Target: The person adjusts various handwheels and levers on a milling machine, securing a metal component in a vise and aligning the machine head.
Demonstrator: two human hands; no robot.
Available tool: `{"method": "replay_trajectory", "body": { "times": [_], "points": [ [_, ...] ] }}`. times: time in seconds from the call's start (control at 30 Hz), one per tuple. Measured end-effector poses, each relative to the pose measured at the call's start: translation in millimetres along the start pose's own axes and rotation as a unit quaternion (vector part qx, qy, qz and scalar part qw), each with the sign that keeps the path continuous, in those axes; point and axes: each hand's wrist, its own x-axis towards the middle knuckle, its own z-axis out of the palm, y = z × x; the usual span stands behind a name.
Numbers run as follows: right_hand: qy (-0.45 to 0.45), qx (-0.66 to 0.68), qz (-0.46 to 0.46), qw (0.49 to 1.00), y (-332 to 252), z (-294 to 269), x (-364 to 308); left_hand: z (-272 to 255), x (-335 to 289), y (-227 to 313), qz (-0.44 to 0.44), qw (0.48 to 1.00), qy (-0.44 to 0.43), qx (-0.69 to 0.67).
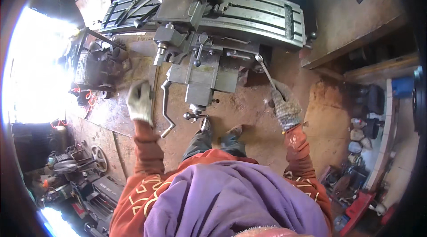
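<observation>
A pale work glove covers my left hand (140,102), whose fingers are curled in; what they hold, if anything, is hidden. It is left of the milling machine's bent crank handle (166,108), beside a thin upright rod (155,86). My right hand (285,103), in a grey knitted glove, grips the lower end of a metal wrench (265,69). The wrench's upper end points up and left, close to the front of the machine's table (253,17). Between my hands stands the grey knee (199,73) of the machine, with a ball-ended lever (199,52) above it.
A vise-like block (221,8) and loose bars lie on the slotted table. Scrap and cylinders (91,66) stand at the left, near bright glare. Machine parts (73,166) crowd the lower left. A wooden bench (356,37) is at the right; a red box (359,210) sits lower right.
</observation>
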Motion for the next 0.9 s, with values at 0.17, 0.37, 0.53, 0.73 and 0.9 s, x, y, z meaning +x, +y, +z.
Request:
{"method": "replay_trajectory", "body": {
  "times": [0.17, 0.37, 0.53, 0.73, 0.9],
  "points": [
    [0.000, -0.031, -0.189, 0.981, -57.4, -29.3, 60.9, 17.1, -95.0, -57.9, -0.146, 0.989, 0.004, -0.033],
    [-0.011, -0.168, -0.268, 0.949, -92.6, -43.1, 138.4, 150.7, -87.2, -23.0, -0.137, 0.978, -0.132, -0.086],
    [0.034, -0.413, -0.384, 0.825, -144.5, -53.5, 213.8, 271.2, -22.0, 48.7, 0.135, 0.970, -0.194, -0.062],
    [-0.001, -0.414, -0.408, 0.814, -176.3, -37.2, 314.2, 383.3, 61.6, 125.2, 0.163, 0.978, -0.085, -0.096],
    [-0.148, -0.238, -0.282, 0.918, -161.8, -26.3, 373.8, 425.4, 63.8, 114.8, 0.124, 0.982, -0.018, -0.138]
  ]
}}
